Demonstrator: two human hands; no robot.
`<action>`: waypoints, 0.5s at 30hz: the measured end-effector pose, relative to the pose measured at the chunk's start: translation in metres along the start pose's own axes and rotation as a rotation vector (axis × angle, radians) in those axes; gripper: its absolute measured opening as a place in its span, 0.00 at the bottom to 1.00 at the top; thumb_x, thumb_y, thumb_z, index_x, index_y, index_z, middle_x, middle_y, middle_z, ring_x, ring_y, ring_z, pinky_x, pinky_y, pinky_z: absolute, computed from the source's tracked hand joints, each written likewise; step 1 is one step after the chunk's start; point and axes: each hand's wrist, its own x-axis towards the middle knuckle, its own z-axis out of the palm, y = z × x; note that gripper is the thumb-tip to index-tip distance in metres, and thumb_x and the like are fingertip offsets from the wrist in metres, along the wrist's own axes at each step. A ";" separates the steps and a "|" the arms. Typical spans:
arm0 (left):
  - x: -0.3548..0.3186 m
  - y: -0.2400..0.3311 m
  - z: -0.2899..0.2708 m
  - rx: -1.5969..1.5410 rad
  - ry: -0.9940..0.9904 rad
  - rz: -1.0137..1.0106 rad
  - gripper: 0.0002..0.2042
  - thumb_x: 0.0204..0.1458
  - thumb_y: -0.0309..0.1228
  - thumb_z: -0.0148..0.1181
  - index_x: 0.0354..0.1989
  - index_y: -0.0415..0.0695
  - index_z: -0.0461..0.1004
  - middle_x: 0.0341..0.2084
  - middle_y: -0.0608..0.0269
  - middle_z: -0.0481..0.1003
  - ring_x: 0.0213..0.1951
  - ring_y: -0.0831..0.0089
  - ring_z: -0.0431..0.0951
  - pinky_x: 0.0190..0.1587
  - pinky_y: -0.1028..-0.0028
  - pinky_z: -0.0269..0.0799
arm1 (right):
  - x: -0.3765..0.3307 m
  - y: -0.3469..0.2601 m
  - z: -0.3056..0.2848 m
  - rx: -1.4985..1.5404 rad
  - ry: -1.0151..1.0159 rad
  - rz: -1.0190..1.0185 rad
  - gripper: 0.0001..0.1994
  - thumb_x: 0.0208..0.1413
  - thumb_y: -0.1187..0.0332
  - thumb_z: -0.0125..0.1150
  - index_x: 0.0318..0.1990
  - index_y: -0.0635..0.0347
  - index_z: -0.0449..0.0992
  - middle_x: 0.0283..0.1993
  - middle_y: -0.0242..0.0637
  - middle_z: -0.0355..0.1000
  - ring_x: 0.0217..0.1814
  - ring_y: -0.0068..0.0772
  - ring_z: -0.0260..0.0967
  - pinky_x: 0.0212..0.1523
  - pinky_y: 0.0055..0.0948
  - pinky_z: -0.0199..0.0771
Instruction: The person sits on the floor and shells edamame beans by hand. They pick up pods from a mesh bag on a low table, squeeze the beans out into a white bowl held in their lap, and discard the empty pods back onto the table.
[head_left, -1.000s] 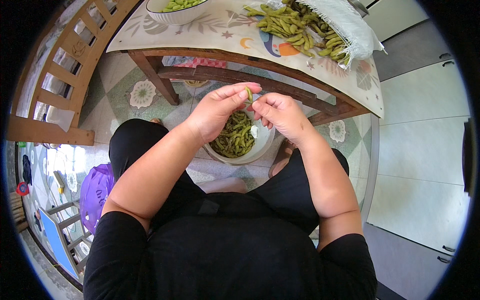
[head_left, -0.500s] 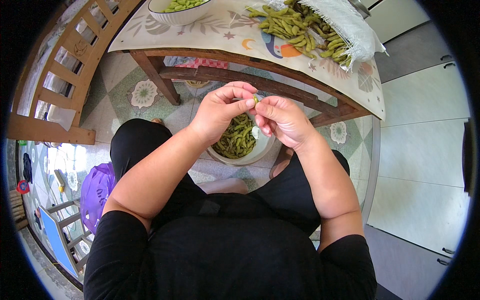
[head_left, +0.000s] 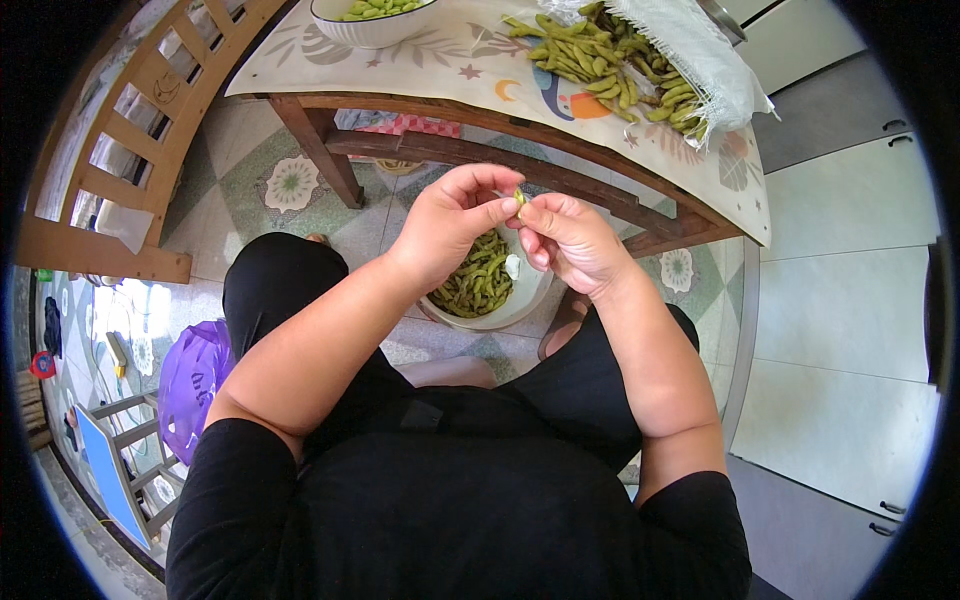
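Between my fingertips is a small green soybean pod (head_left: 519,197), mostly covered by my thumbs. My left hand (head_left: 448,220) pinches it from one side and my right hand (head_left: 572,238) from the other, so the two hands nearly touch. Both are raised above a pale bucket (head_left: 521,312) on the floor between my legs. Many darker green pods (head_left: 478,281) lie in that bucket, along with a bit of something white. Up on the table, a white ribbed bowl (head_left: 375,30) contains light green shelled beans (head_left: 376,8).
Ahead stands a wooden table with a patterned cloth (head_left: 420,72). Whole pods (head_left: 585,55) spill from a white woven sack (head_left: 690,55) on its right. A purple plastic bag (head_left: 194,385) and a blue-topped stool (head_left: 108,475) are at left, below a wooden bed rail (head_left: 100,255). Pale cabinets (head_left: 850,300) line the right.
Both hands keep pinching the pod at nearly the same spot, with slightly shifted fingers. The whole view has shifted a little.
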 end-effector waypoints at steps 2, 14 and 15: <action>0.000 0.001 0.000 0.083 0.004 0.034 0.08 0.48 0.23 0.54 0.37 0.38 0.71 0.31 0.66 0.71 0.34 0.79 0.70 0.40 0.80 0.66 | 0.000 0.001 0.002 -0.008 0.018 -0.017 0.09 0.51 0.66 0.54 0.30 0.64 0.70 0.19 0.28 0.64 0.17 0.17 0.58 0.17 0.13 0.58; 0.000 0.001 -0.002 0.476 -0.009 0.330 0.11 0.46 0.22 0.55 0.39 0.39 0.72 0.31 0.65 0.71 0.33 0.80 0.70 0.38 0.82 0.65 | 0.000 0.001 0.006 -0.083 0.046 -0.089 0.08 0.52 0.66 0.53 0.27 0.60 0.69 0.19 0.27 0.62 0.17 0.15 0.55 0.17 0.13 0.54; 0.000 0.001 -0.002 0.472 -0.008 0.329 0.11 0.45 0.22 0.55 0.39 0.39 0.72 0.30 0.64 0.71 0.33 0.80 0.70 0.37 0.82 0.65 | -0.001 0.001 0.006 -0.086 0.042 -0.089 0.08 0.52 0.66 0.53 0.27 0.60 0.69 0.18 0.26 0.62 0.17 0.15 0.55 0.17 0.13 0.53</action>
